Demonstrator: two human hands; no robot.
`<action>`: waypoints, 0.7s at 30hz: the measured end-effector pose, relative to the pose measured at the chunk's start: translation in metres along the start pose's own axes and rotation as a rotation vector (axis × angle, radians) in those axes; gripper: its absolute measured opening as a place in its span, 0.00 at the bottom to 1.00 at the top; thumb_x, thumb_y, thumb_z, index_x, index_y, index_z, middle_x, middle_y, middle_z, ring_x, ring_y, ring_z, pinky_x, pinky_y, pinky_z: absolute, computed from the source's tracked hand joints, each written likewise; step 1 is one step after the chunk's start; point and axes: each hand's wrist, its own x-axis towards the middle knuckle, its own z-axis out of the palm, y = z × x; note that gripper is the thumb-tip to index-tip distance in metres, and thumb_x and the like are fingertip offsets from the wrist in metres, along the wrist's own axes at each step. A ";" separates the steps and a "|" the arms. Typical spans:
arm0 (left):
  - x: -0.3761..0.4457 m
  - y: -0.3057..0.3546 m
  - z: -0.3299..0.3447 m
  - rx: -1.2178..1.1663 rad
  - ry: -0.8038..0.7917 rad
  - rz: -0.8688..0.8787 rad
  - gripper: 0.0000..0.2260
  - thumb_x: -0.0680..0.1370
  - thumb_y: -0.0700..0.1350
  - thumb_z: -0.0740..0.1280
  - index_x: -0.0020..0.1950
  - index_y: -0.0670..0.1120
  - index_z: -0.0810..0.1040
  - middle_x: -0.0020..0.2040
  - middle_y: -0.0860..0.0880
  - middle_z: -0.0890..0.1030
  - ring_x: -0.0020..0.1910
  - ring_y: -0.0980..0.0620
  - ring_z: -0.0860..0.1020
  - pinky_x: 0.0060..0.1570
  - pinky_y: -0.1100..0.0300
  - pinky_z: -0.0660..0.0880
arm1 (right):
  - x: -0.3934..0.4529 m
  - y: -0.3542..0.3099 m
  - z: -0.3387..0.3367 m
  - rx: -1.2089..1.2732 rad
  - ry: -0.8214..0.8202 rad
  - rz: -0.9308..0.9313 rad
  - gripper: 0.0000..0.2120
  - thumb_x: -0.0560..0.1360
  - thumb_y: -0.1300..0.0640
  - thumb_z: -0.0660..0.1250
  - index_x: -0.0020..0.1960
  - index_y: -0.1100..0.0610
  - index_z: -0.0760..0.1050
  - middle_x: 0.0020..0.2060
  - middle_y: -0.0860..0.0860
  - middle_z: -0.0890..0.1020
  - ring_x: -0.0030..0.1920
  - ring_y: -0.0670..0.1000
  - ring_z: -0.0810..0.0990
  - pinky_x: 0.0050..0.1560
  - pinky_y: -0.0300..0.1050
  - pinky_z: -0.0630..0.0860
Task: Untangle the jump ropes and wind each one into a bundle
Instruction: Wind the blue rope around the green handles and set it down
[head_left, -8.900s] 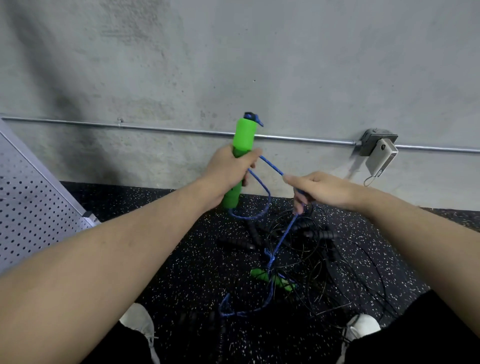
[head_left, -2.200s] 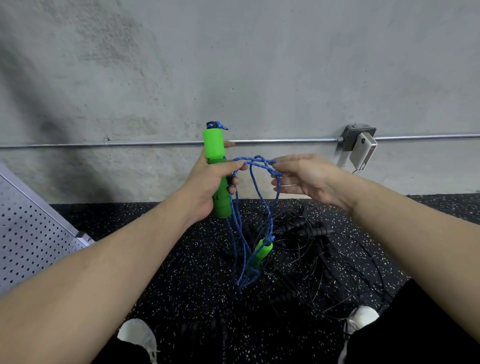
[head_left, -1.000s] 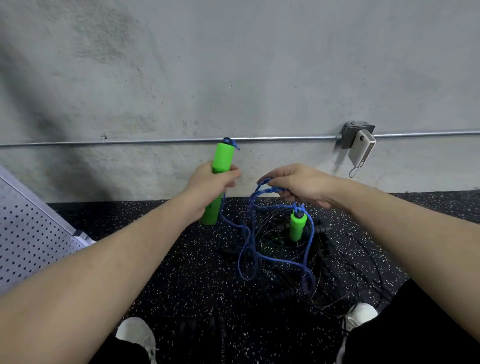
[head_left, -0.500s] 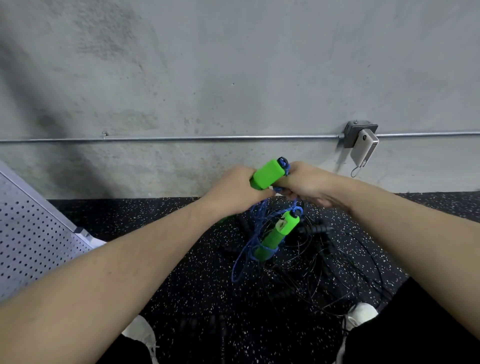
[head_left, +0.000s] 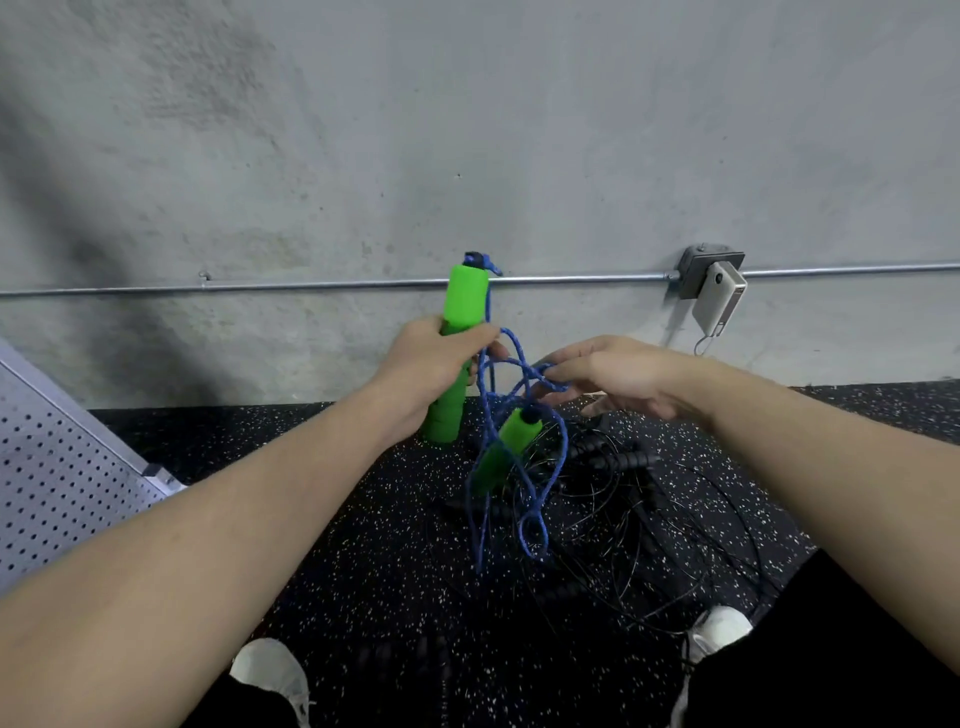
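Green foam marks the handle (head_left: 464, 332) that the left hand (head_left: 434, 364) grips upright, fingers wrapped round its middle. Blue rope (head_left: 519, 457) runs from the cap above that grip, drapes over it and hangs in loops below. To its right, the right hand (head_left: 618, 371) pinches a strand with its fingertips; beneath that pinch dangles the second green handle (head_left: 511, 441). Black ropes (head_left: 649, 519) lie tangled on the speckled floor (head_left: 337, 545) under both hands.
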 end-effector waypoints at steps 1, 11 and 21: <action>0.000 0.002 0.000 -0.074 0.003 -0.004 0.06 0.80 0.42 0.70 0.44 0.45 0.81 0.35 0.51 0.85 0.30 0.57 0.74 0.36 0.61 0.75 | 0.002 0.002 -0.001 -0.034 0.025 0.002 0.11 0.83 0.59 0.61 0.61 0.51 0.78 0.53 0.46 0.86 0.50 0.44 0.85 0.42 0.43 0.71; 0.009 0.007 -0.002 -0.504 0.011 -0.051 0.06 0.81 0.39 0.68 0.44 0.43 0.76 0.30 0.49 0.76 0.32 0.52 0.78 0.47 0.52 0.82 | 0.014 0.013 0.002 -0.195 0.162 -0.233 0.16 0.81 0.63 0.63 0.52 0.42 0.65 0.47 0.55 0.84 0.33 0.52 0.84 0.40 0.52 0.79; 0.010 0.009 -0.007 -0.492 0.005 -0.048 0.05 0.82 0.41 0.67 0.46 0.46 0.77 0.42 0.48 0.85 0.28 0.55 0.74 0.28 0.62 0.70 | 0.017 -0.001 -0.004 -0.141 0.327 -0.467 0.13 0.79 0.62 0.68 0.49 0.43 0.72 0.29 0.46 0.80 0.30 0.46 0.72 0.34 0.39 0.70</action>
